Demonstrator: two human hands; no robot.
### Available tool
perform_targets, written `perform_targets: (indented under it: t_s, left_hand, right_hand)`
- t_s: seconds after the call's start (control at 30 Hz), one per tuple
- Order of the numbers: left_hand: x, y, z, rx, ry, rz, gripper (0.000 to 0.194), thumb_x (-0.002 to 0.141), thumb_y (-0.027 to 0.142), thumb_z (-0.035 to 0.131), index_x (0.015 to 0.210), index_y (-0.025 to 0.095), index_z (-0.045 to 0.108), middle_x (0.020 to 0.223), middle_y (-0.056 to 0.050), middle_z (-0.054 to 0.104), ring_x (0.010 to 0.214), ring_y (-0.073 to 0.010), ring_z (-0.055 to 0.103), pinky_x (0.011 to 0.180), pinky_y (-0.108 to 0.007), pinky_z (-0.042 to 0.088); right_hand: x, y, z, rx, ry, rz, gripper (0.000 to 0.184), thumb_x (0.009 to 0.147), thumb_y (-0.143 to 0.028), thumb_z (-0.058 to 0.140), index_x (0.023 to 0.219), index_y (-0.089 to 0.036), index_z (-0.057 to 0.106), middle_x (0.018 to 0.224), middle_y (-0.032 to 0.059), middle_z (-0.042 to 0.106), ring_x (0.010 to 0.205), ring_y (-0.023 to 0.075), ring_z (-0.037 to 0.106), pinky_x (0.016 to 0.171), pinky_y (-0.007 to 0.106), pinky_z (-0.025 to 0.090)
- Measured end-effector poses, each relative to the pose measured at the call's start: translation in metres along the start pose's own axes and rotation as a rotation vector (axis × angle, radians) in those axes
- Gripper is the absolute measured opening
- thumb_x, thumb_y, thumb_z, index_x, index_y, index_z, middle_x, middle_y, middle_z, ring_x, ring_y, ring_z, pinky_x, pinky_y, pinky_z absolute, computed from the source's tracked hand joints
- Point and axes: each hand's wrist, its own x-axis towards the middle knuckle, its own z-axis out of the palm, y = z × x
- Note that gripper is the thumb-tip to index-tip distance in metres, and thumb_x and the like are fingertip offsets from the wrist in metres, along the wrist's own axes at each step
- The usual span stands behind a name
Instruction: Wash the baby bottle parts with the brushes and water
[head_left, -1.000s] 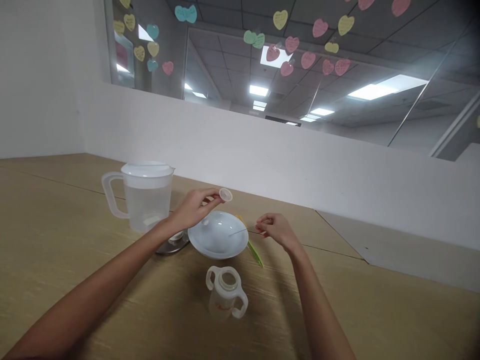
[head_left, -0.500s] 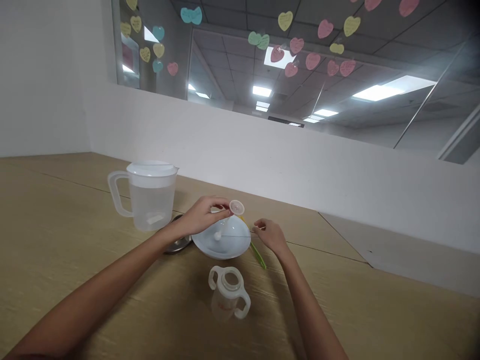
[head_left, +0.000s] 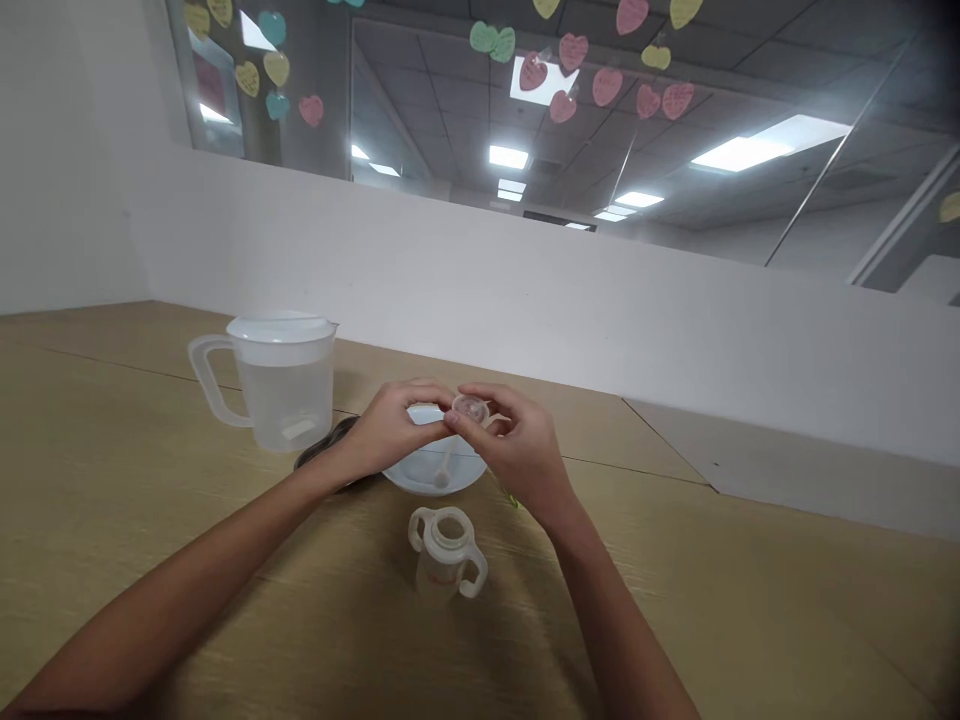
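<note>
My left hand [head_left: 390,432] and my right hand [head_left: 511,445] meet above a white bowl [head_left: 420,474], both pinching a small clear round silicone piece [head_left: 470,408]. A small white brush-like tool [head_left: 442,472] lies in the bowl under my hands. In front of the bowl stands an open clear sippy cup with two handles [head_left: 446,553]. A green strip [head_left: 510,496] peeks out below my right hand.
A clear lidded plastic pitcher [head_left: 281,385] with water stands at the left on the wooden table [head_left: 150,520]. A dark metal lid [head_left: 322,455] lies behind my left wrist. A white partition wall [head_left: 600,310] runs along the table's far edge.
My right hand has come left from beside the bowl, let go of the thin tool, and joined my left hand on the small clear piece. The tool now rests in the bowl.
</note>
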Motion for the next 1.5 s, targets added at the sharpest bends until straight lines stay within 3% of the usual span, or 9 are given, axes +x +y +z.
perform_targets:
  t_s: [0.3,0.77,0.93,1.07,1.17,1.27,1.5]
  left_hand:
    - [-0.004,0.015,-0.005,0.021,-0.075,0.001,0.023,0.074,0.040,0.061,0.080,0.019,0.068,0.088,-0.002,0.068,0.087,-0.0189,0.059,0.080,-0.028,0.046]
    - [-0.006,0.017,-0.007,0.044,-0.239,0.019,0.020,0.074,0.037,0.061,0.075,0.019,0.069,0.080,-0.001,0.067,0.075,-0.0151,0.059,0.071,-0.023,0.045]
    - [-0.003,0.014,-0.029,0.249,-0.314,0.014,0.021,0.075,0.040,0.058,0.080,0.024,0.071,0.084,0.000,0.068,0.079,-0.0158,0.059,0.072,-0.023,0.043]
    - [0.000,-0.007,-0.064,0.571,-0.226,-0.150,0.027,0.077,0.043,0.052,0.083,0.024,0.070,0.089,0.000,0.067,0.081,-0.0173,0.058,0.069,-0.023,0.040]
    - [0.001,-0.037,-0.081,0.775,-0.317,-0.355,0.031,0.074,0.041,0.054,0.092,0.020,0.068,0.089,-0.004,0.068,0.078,-0.0194,0.059,0.061,-0.023,0.038]
    - [0.002,-0.068,-0.084,0.820,-0.470,-0.437,0.031,0.073,0.034,0.055,0.096,0.016,0.066,0.092,-0.007,0.067,0.079,-0.0209,0.060,0.060,-0.023,0.038]
    - [-0.001,-0.118,-0.072,0.808,-0.614,-0.608,0.030,0.060,0.025,0.062,0.087,0.016,0.069,0.090,-0.009,0.068,0.076,-0.0218,0.060,0.061,-0.025,0.040]
  right_hand:
    - [-0.007,-0.019,-0.015,-0.010,-0.071,0.062,0.032,0.065,-0.035,0.068,0.090,-0.015,0.069,0.081,0.0050,0.069,0.065,0.0142,0.062,0.059,0.025,0.051]
    - [-0.015,-0.035,-0.020,-0.238,-0.206,0.015,0.014,0.071,-0.031,0.063,0.075,-0.019,0.070,0.060,-0.0020,0.061,0.054,0.0101,0.051,0.049,0.022,0.037]
    - [-0.017,-0.036,-0.027,-0.370,-0.353,0.038,0.019,0.072,-0.037,0.062,0.070,-0.020,0.068,0.054,-0.0025,0.057,0.048,0.0089,0.044,0.043,0.021,0.030]
    - [-0.018,-0.030,-0.025,-0.499,-0.426,0.099,0.023,0.068,-0.042,0.064,0.075,-0.020,0.067,0.060,-0.0013,0.060,0.051,0.0100,0.047,0.045,0.022,0.031]
    - [-0.018,-0.025,-0.014,-0.642,-0.518,0.094,0.025,0.068,-0.043,0.063,0.070,-0.019,0.066,0.060,0.0005,0.061,0.052,0.0114,0.049,0.046,0.023,0.029]
    - [-0.020,-0.019,-0.002,-0.764,-0.619,0.053,0.027,0.069,-0.043,0.061,0.065,-0.017,0.065,0.058,0.0026,0.061,0.052,0.0128,0.050,0.046,0.025,0.027]
    - [-0.021,-0.011,0.013,-0.904,-0.731,0.053,0.028,0.070,-0.042,0.060,0.074,-0.015,0.066,0.065,0.0070,0.064,0.061,0.0191,0.057,0.049,0.026,0.031]
